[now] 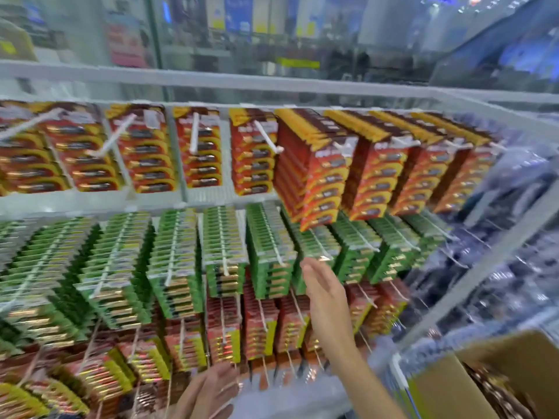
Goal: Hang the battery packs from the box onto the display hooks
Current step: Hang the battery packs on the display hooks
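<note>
Your right grip (325, 293), spread and empty, hovers mid-frame just before the green battery packs (269, 252); box (438, 391) lower right.

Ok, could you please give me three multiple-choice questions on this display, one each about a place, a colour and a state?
1. Where is the box?
A. at the lower right
B. at the upper left
C. on the top rail

2. What colour are the middle-row packs?
A. blue
B. green
C. white

3. What is the right hand doing?
A. gripping a pack
B. open, holding nothing
C. reaching into the box

Answers:
1 A, the cardboard shows in the lower right corner of the view.
2 B, those packs are plainly green.
3 B, its fingers are straight in front of the green packs, with nothing in them.
</note>
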The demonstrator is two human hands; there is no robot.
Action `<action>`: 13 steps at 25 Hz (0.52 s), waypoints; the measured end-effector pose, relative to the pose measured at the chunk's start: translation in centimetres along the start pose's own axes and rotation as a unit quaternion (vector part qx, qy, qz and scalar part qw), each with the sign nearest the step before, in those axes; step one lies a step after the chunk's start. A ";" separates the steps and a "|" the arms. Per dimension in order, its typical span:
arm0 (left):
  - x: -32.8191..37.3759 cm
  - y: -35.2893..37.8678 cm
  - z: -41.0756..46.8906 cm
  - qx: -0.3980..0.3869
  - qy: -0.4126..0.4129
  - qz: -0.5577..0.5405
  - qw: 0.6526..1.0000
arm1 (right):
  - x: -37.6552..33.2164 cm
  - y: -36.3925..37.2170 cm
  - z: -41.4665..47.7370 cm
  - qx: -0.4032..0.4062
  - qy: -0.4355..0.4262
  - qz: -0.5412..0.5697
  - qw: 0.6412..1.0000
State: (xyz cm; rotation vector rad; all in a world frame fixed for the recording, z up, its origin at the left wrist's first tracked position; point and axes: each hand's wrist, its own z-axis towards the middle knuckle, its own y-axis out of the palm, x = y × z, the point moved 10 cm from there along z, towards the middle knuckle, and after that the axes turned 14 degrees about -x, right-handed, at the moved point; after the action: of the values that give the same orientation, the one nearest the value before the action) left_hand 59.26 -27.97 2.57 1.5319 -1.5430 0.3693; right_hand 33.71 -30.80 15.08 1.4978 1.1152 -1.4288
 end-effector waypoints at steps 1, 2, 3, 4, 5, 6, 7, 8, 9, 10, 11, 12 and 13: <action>-0.9 1.5 1.1 -0.046 -0.004 0.041 0.998 | 1.5 -2.1 -1.6 0.023 0.005 0.000 1.000; -0.7 2.3 1.6 -0.084 -0.009 0.060 0.995 | 2.8 -4.3 -3.1 0.048 0.011 0.001 0.999; -2.1 4.1 2.0 -0.107 -0.023 0.080 0.991 | 4.1 -6.7 -4.8 0.079 0.022 0.004 0.997; -3.0 5.7 2.3 -0.110 -0.029 0.074 0.991 | 5.3 -9.0 -6.4 0.104 0.033 0.009 0.994; -3.9 7.7 2.7 -0.125 -0.032 0.089 0.988 | 6.2 -11.5 -8.2 0.130 0.040 0.014 0.991; -4.5 9.6 2.8 -0.135 -0.037 0.101 0.985 | 7.1 -13.7 -10.0 0.149 0.044 0.016 0.988; -5.4 11.2 3.3 -0.137 -0.028 0.125 0.982 | 7.8 -15.7 -11.5 0.164 0.048 0.016 0.985; -6.1 13.6 3.2 -0.153 -0.015 0.141 0.978 | 8.7 -17.8 -13.0 0.182 0.053 0.014 0.982; -7.3 15.6 3.6 -0.171 -0.008 0.144 0.975 | 9.6 -19.9 -14.5 0.201 0.062 0.012 0.978; -8.7 17.6 4.1 -0.174 -0.013 0.149 0.973 | 10.9 -22.4 -16.1 0.224 0.074 0.016 0.972; -10.1 19.6 4.6 -0.181 -0.029 0.148 0.972 | 12.2 -24.7 -17.6 0.246 0.089 0.026 0.965; -11.3 21.6 5.5 -0.186 -0.049 0.155 0.969 | 13.7 -27.0 -19.1 0.268 0.104 0.037 0.957; -12.7 23.9 6.2 -0.198 -0.065 0.159 0.965 | 14.9 -29.1 -20.4 0.285 0.113 0.047 0.951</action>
State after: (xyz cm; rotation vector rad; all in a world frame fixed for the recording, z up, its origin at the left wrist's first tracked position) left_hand 32.95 -20.00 -1.39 1.0173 -1.8430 0.1245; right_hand 12.53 -1.03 2.88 2.1324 0.7712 -1.6248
